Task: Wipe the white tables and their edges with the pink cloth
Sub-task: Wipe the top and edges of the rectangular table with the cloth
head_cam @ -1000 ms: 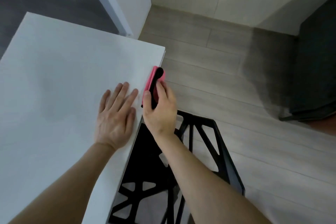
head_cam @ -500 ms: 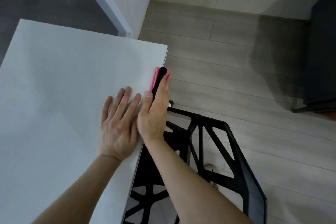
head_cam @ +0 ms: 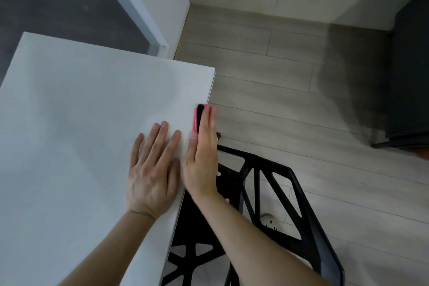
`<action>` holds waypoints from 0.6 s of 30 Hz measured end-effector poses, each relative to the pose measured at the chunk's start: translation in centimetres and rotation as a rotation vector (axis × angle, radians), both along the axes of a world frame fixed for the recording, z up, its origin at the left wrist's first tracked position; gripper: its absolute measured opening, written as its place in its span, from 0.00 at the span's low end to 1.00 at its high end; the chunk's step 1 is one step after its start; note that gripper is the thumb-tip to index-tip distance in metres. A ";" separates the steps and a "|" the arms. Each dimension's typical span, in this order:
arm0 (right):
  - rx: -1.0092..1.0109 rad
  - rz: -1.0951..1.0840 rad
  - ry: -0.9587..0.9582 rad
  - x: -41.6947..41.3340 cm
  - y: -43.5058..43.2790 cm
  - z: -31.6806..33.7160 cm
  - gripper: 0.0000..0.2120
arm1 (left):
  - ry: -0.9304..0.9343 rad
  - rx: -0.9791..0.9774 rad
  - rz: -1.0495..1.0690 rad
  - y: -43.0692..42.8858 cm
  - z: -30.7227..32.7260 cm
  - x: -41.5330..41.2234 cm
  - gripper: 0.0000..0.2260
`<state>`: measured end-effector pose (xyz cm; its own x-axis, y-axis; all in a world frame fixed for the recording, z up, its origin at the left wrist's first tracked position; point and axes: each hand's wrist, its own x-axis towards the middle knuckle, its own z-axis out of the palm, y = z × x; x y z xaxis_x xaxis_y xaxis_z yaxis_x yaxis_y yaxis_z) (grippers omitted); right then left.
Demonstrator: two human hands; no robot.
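My right hand has slid the cloth forward along the table's right edge. Its fingers are now straight, pressing the cloth, not curled. Left hand lies flat, holding nothing. The edge pass is advancing; the far stretch is likely unwiped.

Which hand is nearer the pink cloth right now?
Right. The right hand presses the pink cloth against the table edge; the left hand lies flat on the tabletop beside it, off the cloth.

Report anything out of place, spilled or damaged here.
Nothing is spilled or damaged. The right hand presses the pink cloth against the edge of the white table; only a small dark speck lies on the floor nearby.
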<state>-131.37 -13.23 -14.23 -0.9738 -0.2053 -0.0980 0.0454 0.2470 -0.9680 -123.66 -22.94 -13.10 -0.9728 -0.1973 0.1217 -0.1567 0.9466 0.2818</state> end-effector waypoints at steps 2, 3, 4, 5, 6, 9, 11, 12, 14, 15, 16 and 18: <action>0.005 -0.020 0.014 -3.5 -0.6 -0.7 0.26 | 0.010 0.005 0.002 0.1 0.0 -0.1 0.24; 0.015 -0.043 0.007 -5.7 -1.0 -0.8 0.26 | 0.016 0.007 0.004 0.2 0.0 -0.1 0.24; 0.029 -0.065 0.006 -7.4 -1.5 -1.0 0.27 | 0.021 0.006 0.006 0.2 -0.1 -0.1 0.24; 0.035 -0.083 0.017 -8.2 -1.9 -1.0 0.27 | 0.024 0.004 0.005 0.1 -0.1 -0.1 0.24; 0.033 -0.099 0.023 -7.7 -2.0 -0.7 0.26 | 0.024 0.005 0.000 0.0 -0.1 -0.1 0.24; -0.025 -0.008 -0.005 -0.5 -0.2 0.5 0.26 | 0.021 0.011 -0.007 0.0 -0.2 0.0 0.24; -0.051 0.094 0.006 3.4 1.5 1.1 0.26 | 0.021 0.016 -0.013 -0.1 -0.3 0.1 0.24; -0.051 0.105 0.021 3.1 1.8 1.0 0.26 | 0.028 0.022 -0.012 -0.1 -0.3 0.1 0.24; -0.011 0.079 0.025 -1.4 1.0 0.0 0.26 | 0.037 0.032 -0.014 -0.2 -0.3 0.2 0.24; 0.028 0.054 0.013 -4.5 0.3 -0.2 0.26 | 0.040 0.031 -0.015 -0.2 -0.2 0.2 0.24; 0.066 0.017 0.011 -7.4 -0.5 -0.5 0.27 | 0.046 0.029 -0.014 -0.2 -0.2 0.1 0.25; 0.080 -0.033 0.016 -8.9 -1.3 -0.3 0.28 | 0.047 0.027 -0.016 -0.3 -0.3 0.1 0.25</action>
<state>-140.27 -14.52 -14.51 -0.9815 -0.1649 -0.0971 0.0395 0.3220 -0.9459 -123.60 -23.26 -13.45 -0.9691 -0.1851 0.1627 -0.1271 0.9410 0.3136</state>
